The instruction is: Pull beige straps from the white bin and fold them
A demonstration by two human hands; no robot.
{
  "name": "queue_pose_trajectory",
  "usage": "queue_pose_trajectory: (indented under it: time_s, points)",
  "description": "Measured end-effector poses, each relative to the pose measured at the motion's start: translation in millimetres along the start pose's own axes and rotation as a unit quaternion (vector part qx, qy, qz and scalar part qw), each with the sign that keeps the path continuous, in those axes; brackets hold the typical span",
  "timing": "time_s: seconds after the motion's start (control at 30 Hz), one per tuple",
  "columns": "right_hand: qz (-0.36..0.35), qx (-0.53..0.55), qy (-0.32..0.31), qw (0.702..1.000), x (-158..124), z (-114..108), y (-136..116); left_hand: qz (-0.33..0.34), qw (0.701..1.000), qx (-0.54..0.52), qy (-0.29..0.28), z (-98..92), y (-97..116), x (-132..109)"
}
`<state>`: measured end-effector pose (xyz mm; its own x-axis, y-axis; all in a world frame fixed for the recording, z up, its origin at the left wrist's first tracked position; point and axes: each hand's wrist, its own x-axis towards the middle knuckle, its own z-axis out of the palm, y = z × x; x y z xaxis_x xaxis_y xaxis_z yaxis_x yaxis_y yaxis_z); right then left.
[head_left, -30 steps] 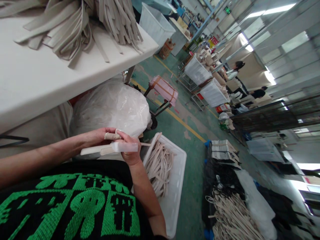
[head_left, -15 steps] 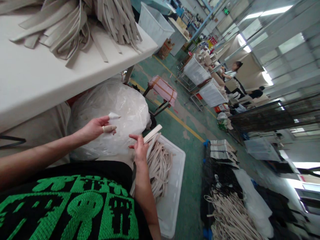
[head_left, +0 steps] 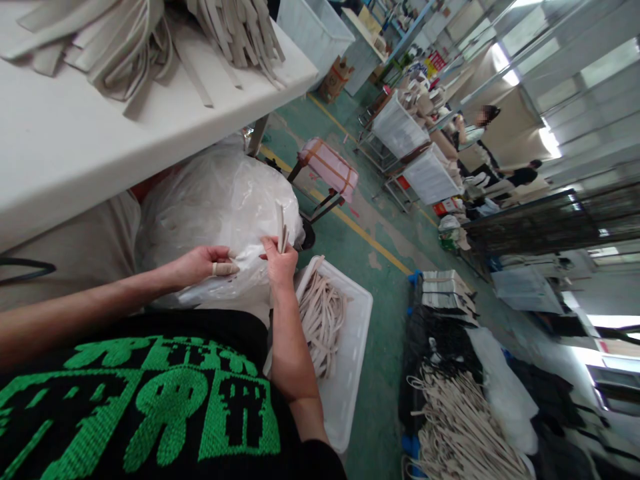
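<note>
My right hand [head_left: 279,265] pinches a pale strip [head_left: 281,227] that stands upright from its fingers, just above the near corner of a white plastic bin [head_left: 350,373] holding several beige strips [head_left: 320,319]. My left hand [head_left: 203,265], with tape wrapped on one finger, hovers close to the left of it with fingers curled and nothing visible in them, in front of a large clear plastic bag [head_left: 215,207].
A white table [head_left: 75,153] at upper left carries a heap of grey strips [head_left: 135,33]. Right of the bin lie bundles of beige straps [head_left: 460,427] on the green floor. A pink-topped stool [head_left: 327,170], white carts [head_left: 400,130] and other people stand farther off.
One second ago both hands held a long pale strip together. The left hand let go, and the right hand turned the strip upright and lifted it toward the bag.
</note>
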<state>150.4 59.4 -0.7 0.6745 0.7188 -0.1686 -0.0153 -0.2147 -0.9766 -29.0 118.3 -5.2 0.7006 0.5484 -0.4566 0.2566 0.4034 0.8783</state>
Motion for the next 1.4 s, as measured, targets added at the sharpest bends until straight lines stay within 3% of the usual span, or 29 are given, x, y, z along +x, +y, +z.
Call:
queue_pose_trajectory:
  time_s: [0.43,0.6,0.67,0.77,0.93,1.03,1.2,1.4]
  points:
    - [-0.023,0.026,0.022,0.999,17.1,4.0,-9.1,-0.038,0.979,0.072,-0.187,5.9,-12.1,2.2]
    - [-0.014,0.033,0.023,0.999,24.6,7.7,-7.8,-0.024,0.974,0.087,-0.208,8.4,-16.6,-1.7]
    - [0.003,0.029,0.026,0.999,27.8,5.5,-5.3,-0.028,0.980,0.076,-0.181,7.0,-18.2,-0.9]
    - [0.039,0.031,-0.009,0.999,22.7,-3.9,0.7,-0.060,0.995,-0.005,-0.083,1.0,-18.7,4.7]
    - [0.109,0.039,-0.244,0.963,-23.8,-25.6,15.4,-0.100,0.970,-0.219,0.043,-11.7,-5.3,14.7]
    - [0.143,0.019,-0.341,0.929,-57.1,-30.0,22.9,-0.109,0.949,-0.281,0.090,-11.9,7.5,14.9]
    - [0.187,0.005,-0.379,0.906,-90.0,-17.8,26.4,-0.125,0.930,-0.321,0.129,-4.8,20.6,10.0]
    - [0.243,-0.008,-0.396,0.886,-104.0,-2.2,20.7,-0.093,0.934,-0.323,0.121,-5.4,20.6,7.9]
